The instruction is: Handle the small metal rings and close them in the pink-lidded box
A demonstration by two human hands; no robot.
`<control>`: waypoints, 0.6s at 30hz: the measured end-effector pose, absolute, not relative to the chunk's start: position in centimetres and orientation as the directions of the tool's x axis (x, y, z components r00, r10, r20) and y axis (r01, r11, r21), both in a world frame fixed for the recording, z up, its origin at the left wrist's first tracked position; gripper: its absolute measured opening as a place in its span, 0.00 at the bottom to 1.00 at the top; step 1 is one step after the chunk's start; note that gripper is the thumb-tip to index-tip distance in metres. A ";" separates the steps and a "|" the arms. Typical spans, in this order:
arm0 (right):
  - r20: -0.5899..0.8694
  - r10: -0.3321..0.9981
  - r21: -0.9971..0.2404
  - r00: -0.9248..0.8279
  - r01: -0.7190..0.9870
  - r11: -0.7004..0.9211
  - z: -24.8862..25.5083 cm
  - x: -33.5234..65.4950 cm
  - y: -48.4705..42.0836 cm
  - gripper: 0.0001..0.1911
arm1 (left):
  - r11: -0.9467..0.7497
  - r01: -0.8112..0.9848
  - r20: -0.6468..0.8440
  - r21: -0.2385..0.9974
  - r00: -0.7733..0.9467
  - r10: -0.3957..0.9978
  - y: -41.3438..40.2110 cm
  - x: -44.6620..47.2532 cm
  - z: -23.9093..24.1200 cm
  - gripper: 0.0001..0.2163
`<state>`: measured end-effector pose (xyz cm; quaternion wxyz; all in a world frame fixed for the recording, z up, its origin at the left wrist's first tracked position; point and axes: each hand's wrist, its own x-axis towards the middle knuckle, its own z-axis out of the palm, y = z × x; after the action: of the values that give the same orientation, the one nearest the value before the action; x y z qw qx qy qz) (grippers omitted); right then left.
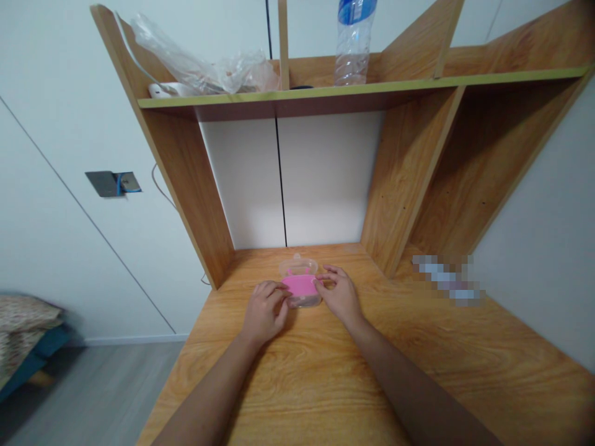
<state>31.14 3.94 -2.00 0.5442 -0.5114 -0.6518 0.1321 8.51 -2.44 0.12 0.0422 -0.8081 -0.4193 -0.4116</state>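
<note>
A small clear plastic box (307, 302) sits toward the back of the wooden desk, its clear lid (297, 265) tilted back behind it. Over the box lies a flat pink plastic piece (300, 285); I cannot tell exactly what it is. My left hand (266, 310) has its fingers closed at the pink piece's left edge, close to the box's side. At the right edge, the thumb and fingers of my right hand (340, 296) pinch the same piece. The fingertips hide parts of both its ends.
Above the desk (297, 378) runs a wooden shelf (325, 93) holding a water bottle (354, 46) and crumpled clear plastic bags (232, 71). A blurred-out item (446, 279) lies on the desk's right side. Wooden uprights stand left and right of the hands.
</note>
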 end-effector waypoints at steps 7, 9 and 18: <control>0.582 0.798 -0.760 0.156 0.454 0.465 -2.2 31.9 2.8 0.10 | -0.600 0.744 0.647 0.295 0.306 0.698 -1.4 5.9 0.2 0.14; 0.570 0.805 -0.772 0.163 0.441 0.458 -2.4 32.1 2.6 0.11 | -0.576 0.760 0.606 0.301 0.313 0.731 -1.0 4.1 0.4 0.14; 0.538 0.826 -0.799 0.168 0.413 0.436 -2.8 32.1 2.5 0.11 | -0.463 0.826 0.466 0.322 0.287 0.837 0.3 0.2 -1.4 0.11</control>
<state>32.06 2.49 -2.76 0.5780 -0.5001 -0.6197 0.1785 0.20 0.34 -1.39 -0.0090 -0.8021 -0.5183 -0.2964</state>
